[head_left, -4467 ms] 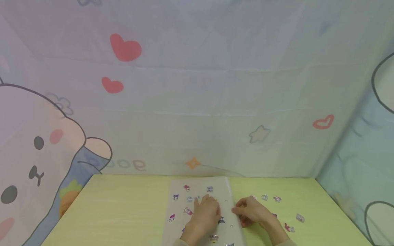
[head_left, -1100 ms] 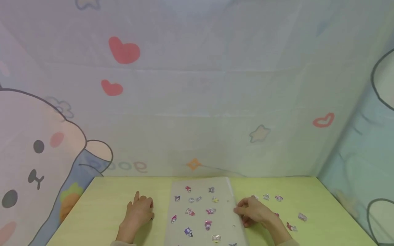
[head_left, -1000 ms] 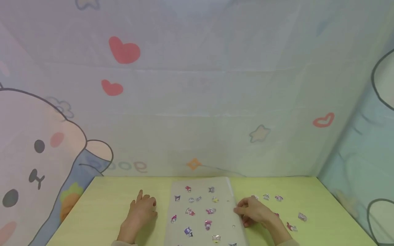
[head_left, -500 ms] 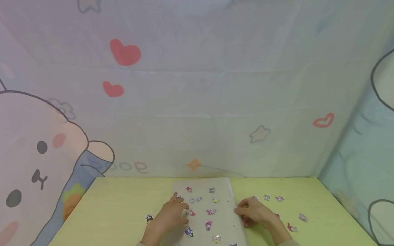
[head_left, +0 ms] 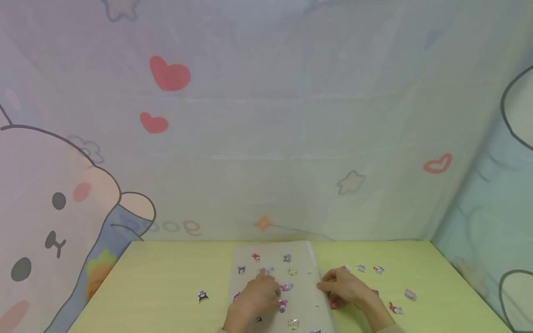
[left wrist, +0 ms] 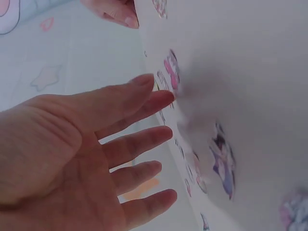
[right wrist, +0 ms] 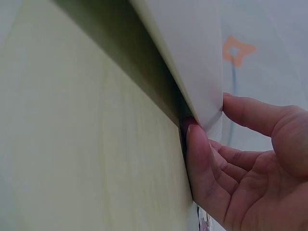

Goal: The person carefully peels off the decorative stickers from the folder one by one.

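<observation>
A white paper sheet (head_left: pixel 306 296) dotted with small cartoon stickers lies on the yellow table. My left hand (head_left: pixel 259 296) hovers over its middle, fingers loosely extended and holding nothing. In the left wrist view, the thumb and index fingertip of this hand (left wrist: pixel 96 139) are close to a pink sticker (left wrist: pixel 172 72); whether they touch it I cannot tell. My right hand (head_left: pixel 343 286) pinches the sheet's right edge. The right wrist view has the thumb of that hand (right wrist: pixel 250 163) on the face of the white sheet (right wrist: pixel 199 62) and a finger beneath its raised edge.
A black-and-white sticker (head_left: pixel 202 296) lies alone on the yellow table (head_left: pixel 162 268), left of the sheet. Several more stickers, such as a grey-pink one (head_left: pixel 410 294) and a red one (head_left: pixel 395 308), lie to the right. A printed cloth (head_left: pixel 266 138) hangs behind the table.
My left hand went from the sheet to the table on the left, left the black-and-white sticker there, and came back right over the sheet. My right hand stays at the sheet's edge.
</observation>
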A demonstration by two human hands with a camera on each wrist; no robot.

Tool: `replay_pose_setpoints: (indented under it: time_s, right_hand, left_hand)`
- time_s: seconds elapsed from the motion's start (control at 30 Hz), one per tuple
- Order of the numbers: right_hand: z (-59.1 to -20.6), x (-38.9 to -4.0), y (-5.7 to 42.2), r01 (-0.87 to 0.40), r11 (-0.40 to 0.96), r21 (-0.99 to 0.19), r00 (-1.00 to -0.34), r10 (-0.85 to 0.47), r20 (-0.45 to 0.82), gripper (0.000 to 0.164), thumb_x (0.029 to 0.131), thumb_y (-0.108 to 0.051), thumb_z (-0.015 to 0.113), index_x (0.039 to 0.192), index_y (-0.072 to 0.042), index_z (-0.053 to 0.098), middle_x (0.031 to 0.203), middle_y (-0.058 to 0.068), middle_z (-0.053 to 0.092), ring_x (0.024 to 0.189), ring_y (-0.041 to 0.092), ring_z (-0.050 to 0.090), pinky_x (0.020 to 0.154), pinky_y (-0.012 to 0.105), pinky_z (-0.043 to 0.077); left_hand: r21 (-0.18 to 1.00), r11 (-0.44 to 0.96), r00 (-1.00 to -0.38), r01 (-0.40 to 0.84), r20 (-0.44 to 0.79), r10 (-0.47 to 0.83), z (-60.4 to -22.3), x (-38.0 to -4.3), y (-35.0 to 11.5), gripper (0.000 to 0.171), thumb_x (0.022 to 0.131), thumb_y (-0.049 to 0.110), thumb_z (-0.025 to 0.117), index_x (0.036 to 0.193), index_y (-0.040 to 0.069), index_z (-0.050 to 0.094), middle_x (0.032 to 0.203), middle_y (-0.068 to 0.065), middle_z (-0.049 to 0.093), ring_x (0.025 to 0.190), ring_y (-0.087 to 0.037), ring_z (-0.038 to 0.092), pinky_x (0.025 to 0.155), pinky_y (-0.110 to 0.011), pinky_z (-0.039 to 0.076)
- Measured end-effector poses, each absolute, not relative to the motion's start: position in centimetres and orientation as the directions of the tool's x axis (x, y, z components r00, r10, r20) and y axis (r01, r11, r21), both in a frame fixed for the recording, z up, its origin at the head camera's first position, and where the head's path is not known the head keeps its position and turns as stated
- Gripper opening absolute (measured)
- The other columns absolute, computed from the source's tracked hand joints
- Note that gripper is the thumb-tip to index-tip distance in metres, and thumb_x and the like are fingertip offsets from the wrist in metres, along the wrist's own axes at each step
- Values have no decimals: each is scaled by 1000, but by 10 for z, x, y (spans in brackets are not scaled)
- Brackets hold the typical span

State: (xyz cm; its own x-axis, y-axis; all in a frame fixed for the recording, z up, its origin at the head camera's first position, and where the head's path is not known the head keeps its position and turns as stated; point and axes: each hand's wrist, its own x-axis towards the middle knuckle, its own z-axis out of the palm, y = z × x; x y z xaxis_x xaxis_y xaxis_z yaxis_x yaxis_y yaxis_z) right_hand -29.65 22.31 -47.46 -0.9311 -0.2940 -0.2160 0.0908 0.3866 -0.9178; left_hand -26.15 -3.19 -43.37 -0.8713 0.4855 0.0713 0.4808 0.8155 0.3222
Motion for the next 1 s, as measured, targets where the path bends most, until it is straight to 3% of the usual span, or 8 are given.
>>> replay_pose_setpoints:
  time_s: [0.23,0.43,1.0]
  right_hand:
    - [-474,-296,223,88,383,-920,-930,-300,-214,38,80,-24,64,102,5,51,74,12,56,52,18,56,54,37,51]
    - [-472,-295,222,93,384,-918,-930,-295,-218,37,80,-22,63,101,6,51,74,12,56,52,17,56,54,37,51]
    - [-473,-296,221,101,406,-908,-935,-273,-226,35,80,-22,64,100,4,52,75,11,57,52,16,56,53,35,51]
  left_hand:
    - [350,817,-884,459,88,459,-441,-261,-25,5,70,14,69,71,14,65,90,-3,60,117,-37,37,89,-48,36]
    - [295,838,-888,459,135,439,-447,-264,-19,16,67,16,71,61,18,56,81,-3,56,116,-38,38,87,-53,35]
    - [215,911,-935,353,119,334,-456,-265,-6,25,69,28,71,57,14,55,107,-18,54,119,-39,33,88,-56,32]
